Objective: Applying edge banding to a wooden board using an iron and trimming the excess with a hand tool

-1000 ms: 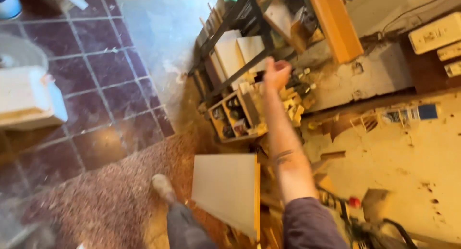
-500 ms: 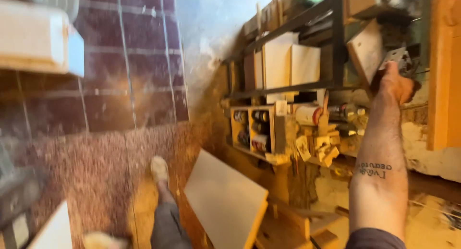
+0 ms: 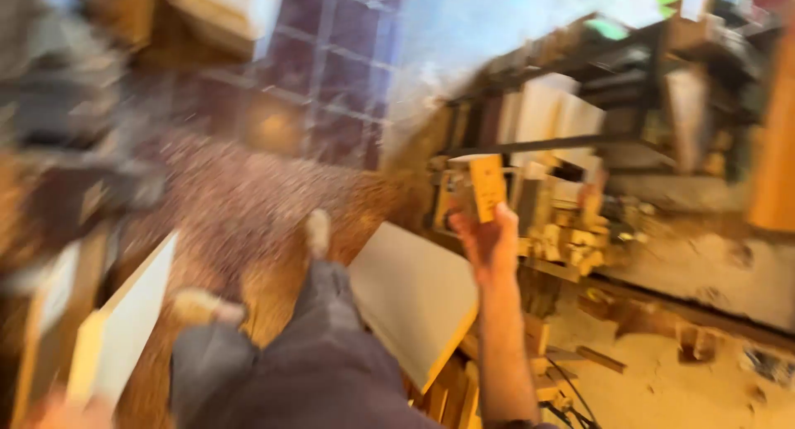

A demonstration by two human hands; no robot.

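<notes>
The view is motion-blurred. My right hand (image 3: 490, 240) is raised in front of a cluttered workbench shelf (image 3: 530, 143) and is closed around a small yellow wooden block (image 3: 487, 185). Below that arm, a pale flat board (image 3: 412, 296) leans against the bench. At the lower left edge a blurred patch that looks like my left hand (image 3: 51, 412) sits at the foot of a long white board (image 3: 124, 321); its grip is not clear. My legs in grey trousers (image 3: 315, 354) and pale shoes (image 3: 317, 230) stretch out over the floor.
Sawdust covers the floor (image 3: 240, 197), with dark purple tiles (image 3: 339, 56) further off. Wood offcuts (image 3: 571, 238) pile up on the bench, and scraps lie on the dusty surface (image 3: 662, 371) at right. Dark blurred objects (image 3: 74, 180) stand at left.
My right hand has come back from the upper shelf toward me and down, now with a yellow block in it. The camera has swung left and the white board at lower left has come further into view.
</notes>
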